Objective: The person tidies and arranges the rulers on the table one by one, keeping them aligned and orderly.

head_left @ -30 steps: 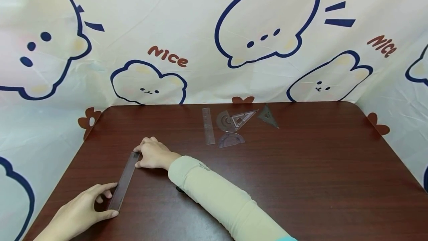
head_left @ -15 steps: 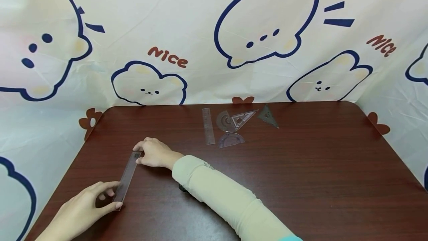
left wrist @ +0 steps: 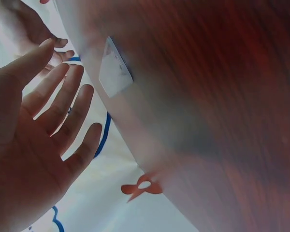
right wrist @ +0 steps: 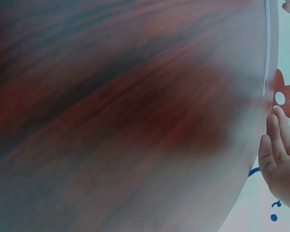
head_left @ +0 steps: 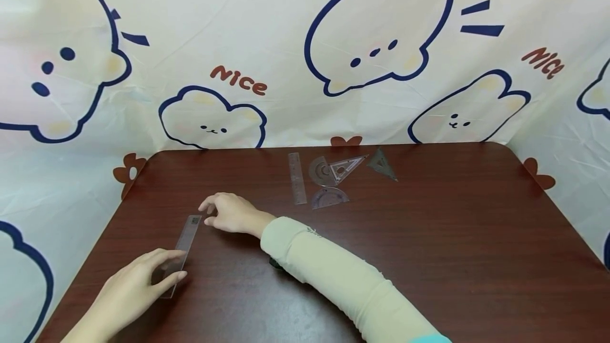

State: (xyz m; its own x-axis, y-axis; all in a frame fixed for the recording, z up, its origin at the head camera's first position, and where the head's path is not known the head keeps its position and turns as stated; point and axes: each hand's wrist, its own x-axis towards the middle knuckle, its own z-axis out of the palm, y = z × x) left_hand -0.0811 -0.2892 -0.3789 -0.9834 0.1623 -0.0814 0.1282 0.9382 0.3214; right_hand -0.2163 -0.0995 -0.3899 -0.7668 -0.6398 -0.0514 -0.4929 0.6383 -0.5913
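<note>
A clear plastic ruler [head_left: 188, 233] lies slanted on the left part of the table. Over its near end is my left hand [head_left: 131, 285], thumb and fingers spread apart across it; from above I cannot tell whether they touch it. The left wrist view shows that hand [left wrist: 43, 130] with fingers fairly straight. Just right of the ruler's far end, my right hand [head_left: 235, 213] is apart from it, fingers loosely bent and holding nothing. In the right wrist view its fingers [right wrist: 279, 145] are relaxed at the frame's edge.
Toward the back of the brown table [head_left: 429, 237] lie a second clear ruler [head_left: 297, 179], a round-edged protractor [head_left: 320, 172], another protractor [head_left: 330, 198], a clear set square [head_left: 347, 169] and a greenish set square [head_left: 383, 165]. A printed cloth [head_left: 286, 25] surrounds the table.
My right hand has let go of the ruler's far end and moved right. My left hand has loosened from its near end and shifted slightly right and forward.
</note>
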